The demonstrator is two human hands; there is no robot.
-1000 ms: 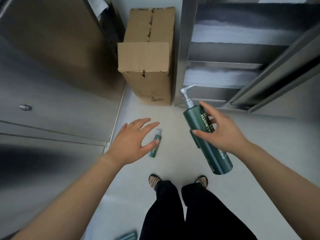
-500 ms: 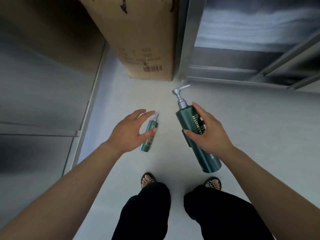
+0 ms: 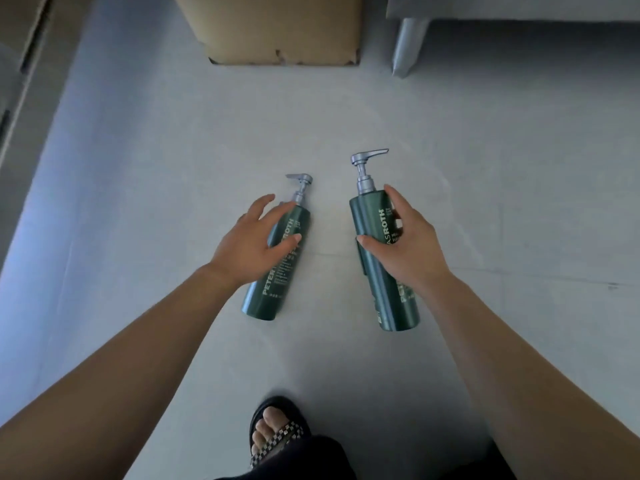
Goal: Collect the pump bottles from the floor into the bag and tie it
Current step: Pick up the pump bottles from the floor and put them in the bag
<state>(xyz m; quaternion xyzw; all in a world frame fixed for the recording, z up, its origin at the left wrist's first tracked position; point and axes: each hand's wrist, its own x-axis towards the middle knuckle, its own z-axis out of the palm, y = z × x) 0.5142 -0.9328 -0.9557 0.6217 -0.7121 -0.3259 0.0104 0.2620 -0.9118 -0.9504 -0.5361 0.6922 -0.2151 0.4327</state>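
The right hand [image 3: 405,247] grips one dark green plastic pump bottle [image 3: 371,220]; the left hand [image 3: 249,244], fingers spread, hovers over a second green bottle [image 3: 270,289] lying on the grey floor [image 3: 346,116]; a bump might roll it away.

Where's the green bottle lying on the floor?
The lying bottle is on the floor, left of middle in the head view, just under the left hand. The held bottle in the right hand is beside it, the cardboard box beyond.
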